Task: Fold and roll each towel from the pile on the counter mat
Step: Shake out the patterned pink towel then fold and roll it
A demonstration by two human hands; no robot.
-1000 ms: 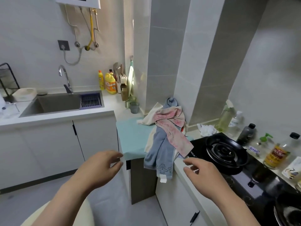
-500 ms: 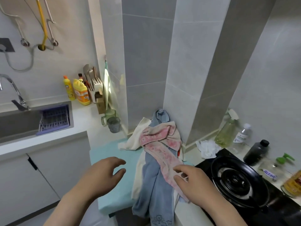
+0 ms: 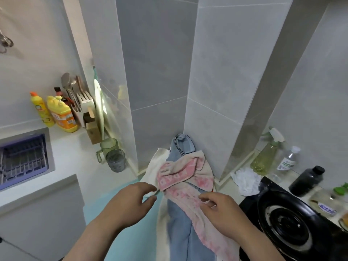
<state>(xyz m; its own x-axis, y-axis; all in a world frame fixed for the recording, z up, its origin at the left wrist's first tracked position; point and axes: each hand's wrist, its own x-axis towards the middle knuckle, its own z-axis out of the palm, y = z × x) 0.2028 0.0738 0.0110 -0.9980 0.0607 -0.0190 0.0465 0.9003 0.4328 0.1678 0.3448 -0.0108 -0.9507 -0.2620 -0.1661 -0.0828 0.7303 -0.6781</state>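
Step in hand: taking the first towel. Pink towel tops the pile along the counter mat's right edge. My right hand pinches its middle. My left hand is spread at its left edge. Next, probably: lift it clear and lay it flat on the mat.

I'm watching my right hand pinching the pink towel, my left hand touching the cream towel, the blue towel hanging between them.
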